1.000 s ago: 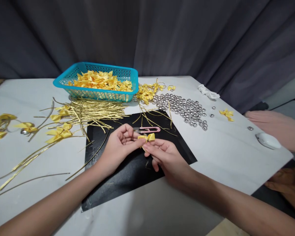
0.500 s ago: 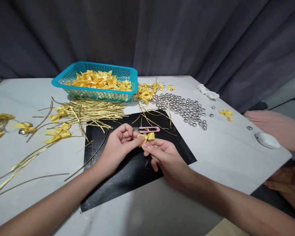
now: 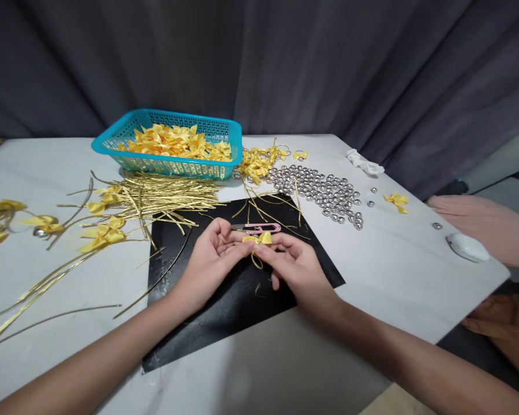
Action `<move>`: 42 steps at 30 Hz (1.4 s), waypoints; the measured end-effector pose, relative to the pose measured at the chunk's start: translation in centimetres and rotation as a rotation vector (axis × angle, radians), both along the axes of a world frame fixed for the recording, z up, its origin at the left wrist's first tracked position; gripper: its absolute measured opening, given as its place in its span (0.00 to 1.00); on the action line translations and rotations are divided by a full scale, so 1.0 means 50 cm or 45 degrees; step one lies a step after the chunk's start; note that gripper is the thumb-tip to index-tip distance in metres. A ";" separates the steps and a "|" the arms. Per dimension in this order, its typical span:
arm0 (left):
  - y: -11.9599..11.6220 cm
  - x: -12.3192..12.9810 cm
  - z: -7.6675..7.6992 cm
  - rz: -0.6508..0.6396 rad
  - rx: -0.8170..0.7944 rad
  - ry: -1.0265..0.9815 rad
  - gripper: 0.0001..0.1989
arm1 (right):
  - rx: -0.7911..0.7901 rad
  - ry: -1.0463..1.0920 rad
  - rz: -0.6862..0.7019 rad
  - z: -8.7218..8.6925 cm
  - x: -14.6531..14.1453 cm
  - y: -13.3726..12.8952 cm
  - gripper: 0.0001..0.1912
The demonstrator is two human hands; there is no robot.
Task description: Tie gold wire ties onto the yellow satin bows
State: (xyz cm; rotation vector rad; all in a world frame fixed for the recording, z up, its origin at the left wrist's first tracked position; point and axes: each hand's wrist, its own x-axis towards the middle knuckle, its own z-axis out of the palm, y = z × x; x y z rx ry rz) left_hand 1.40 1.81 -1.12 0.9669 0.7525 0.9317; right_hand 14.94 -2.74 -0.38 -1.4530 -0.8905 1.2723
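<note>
Between both hands, over the black mat (image 3: 225, 305), is a small yellow ribbon bow (image 3: 264, 237). The fingers and thumb of my left hand (image 3: 214, 251) are closed on its left side. My right hand (image 3: 294, 266) pinches it from the right, the two thumbs almost touching. Below the thumbs hangs a loop of gold cord (image 3: 256, 261) from the bow. Just beyond the fingers, pink-handled thread snips (image 3: 271, 227) lie on the mat, their blade end partly behind my left fingers.
A blue basket (image 3: 168, 158) of yellow bows stands at the back. Gold cords (image 3: 168, 196) lie in front of it, with several corded bows (image 3: 106, 233) to the left. Silver button-like pieces (image 3: 324, 190) spread right of the mat, near a white dish (image 3: 469, 246) and crumpled white cloth (image 3: 365, 162).
My right hand has shifted slightly, its thumb now closer to the left thumb at the bow's middle. The cord loop now shows below the thumbs.
</note>
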 end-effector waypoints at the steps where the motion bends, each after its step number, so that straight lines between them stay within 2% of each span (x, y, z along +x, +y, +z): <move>1: 0.000 0.000 0.000 0.015 0.012 0.030 0.19 | 0.055 -0.056 -0.056 0.004 0.005 0.002 0.20; 3: -0.001 -0.001 0.001 0.033 0.033 0.074 0.20 | 0.168 -0.178 -0.081 0.013 0.014 0.008 0.20; 6: 0.000 -0.006 0.000 0.040 0.051 0.082 0.20 | 0.214 -0.289 0.132 0.022 0.027 0.017 0.14; 8: 0.000 -0.008 0.000 0.031 0.058 0.069 0.21 | 0.221 -0.289 0.238 0.022 0.032 0.022 0.11; 14: 0.000 -0.008 0.002 -0.011 0.053 0.065 0.22 | 0.293 -0.269 0.345 0.017 0.034 0.024 0.07; 19: 0.000 -0.006 0.003 -0.009 0.059 0.068 0.22 | 0.369 -0.338 0.310 0.026 0.026 0.029 0.07; 22: 0.000 -0.006 0.005 0.015 0.056 0.076 0.22 | 0.309 -0.314 0.276 0.030 0.023 0.037 0.07; 27: 0.001 -0.008 0.004 0.018 0.071 0.109 0.22 | 0.226 -0.225 0.404 0.036 0.024 0.042 0.08; 31: 0.002 -0.008 0.002 0.036 0.075 0.102 0.22 | 0.276 -0.236 0.395 0.041 0.026 0.043 0.07; 33: 0.002 -0.008 0.002 0.039 0.081 0.098 0.22 | 0.266 -0.190 0.417 0.042 0.032 0.048 0.06; 35: 0.001 -0.008 0.003 0.036 0.084 0.095 0.22 | 0.178 -0.072 0.544 0.041 0.047 0.058 0.05; 39: 0.000 -0.009 0.005 0.042 0.070 0.099 0.22 | -0.075 0.363 0.819 0.030 0.088 0.087 0.15; 42: 0.000 -0.009 0.005 0.032 0.056 0.101 0.22 | -0.121 0.436 0.813 0.021 0.100 0.097 0.16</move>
